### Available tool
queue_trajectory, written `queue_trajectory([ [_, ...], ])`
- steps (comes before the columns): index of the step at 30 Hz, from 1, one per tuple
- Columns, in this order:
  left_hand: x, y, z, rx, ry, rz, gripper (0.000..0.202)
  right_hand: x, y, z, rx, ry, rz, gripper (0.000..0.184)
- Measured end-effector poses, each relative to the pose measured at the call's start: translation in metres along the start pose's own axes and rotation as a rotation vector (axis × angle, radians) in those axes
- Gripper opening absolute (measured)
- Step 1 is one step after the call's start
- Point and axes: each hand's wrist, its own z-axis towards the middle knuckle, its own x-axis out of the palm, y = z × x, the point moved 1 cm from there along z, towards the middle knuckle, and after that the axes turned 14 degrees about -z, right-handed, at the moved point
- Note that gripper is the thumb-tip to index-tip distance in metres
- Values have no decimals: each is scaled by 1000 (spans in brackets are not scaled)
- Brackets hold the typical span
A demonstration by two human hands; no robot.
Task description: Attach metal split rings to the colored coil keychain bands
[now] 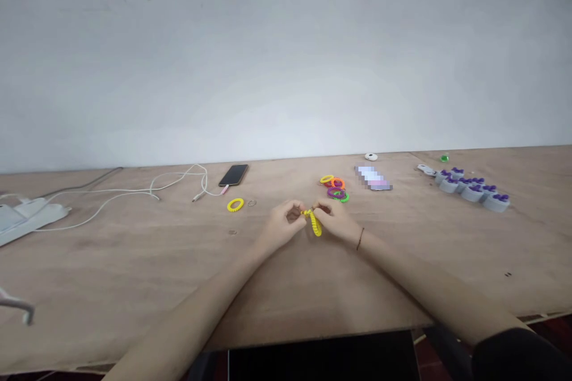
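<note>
A yellow spiral plastic coil band hangs between both hands near the middle of the bare plywood table, just above its surface. The left hand pinches the band's upper end between thumb and forefinger, the other fingers curled in. The right hand meets it from the right, and its fingertips close on the same upper part. The rest of the loop droops toward the near side.

The band looks very light, springy and soft. It probably stretches and twists easily and snaps back when let go. Its smooth coils may slip, so a pinch across two or three turns should hold better than a grip on one strand. It does not look fragile.

Just beyond the hands on the right lies a small heap of orange, purple and green coil bands. A second yellow coil ring lies flat to the left. A black phone on a white cable lies further back.
</note>
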Motion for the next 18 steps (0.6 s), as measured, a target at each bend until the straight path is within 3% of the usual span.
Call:
queue_trajectory([
  [3,-1,4,-1,23,0,-23,13,1,1,0,102,91,125,15],
  [7,-2,6,0,-63,79,-140,28,1,6,-2,251,194,311,15],
  [10,-4,5,2,-75,72,-126,34,3,8,-4,300,212,403,16],
  [18,-1,-1,0,-8,64,-24,22,5,8,-2,306,179,373,20],
])
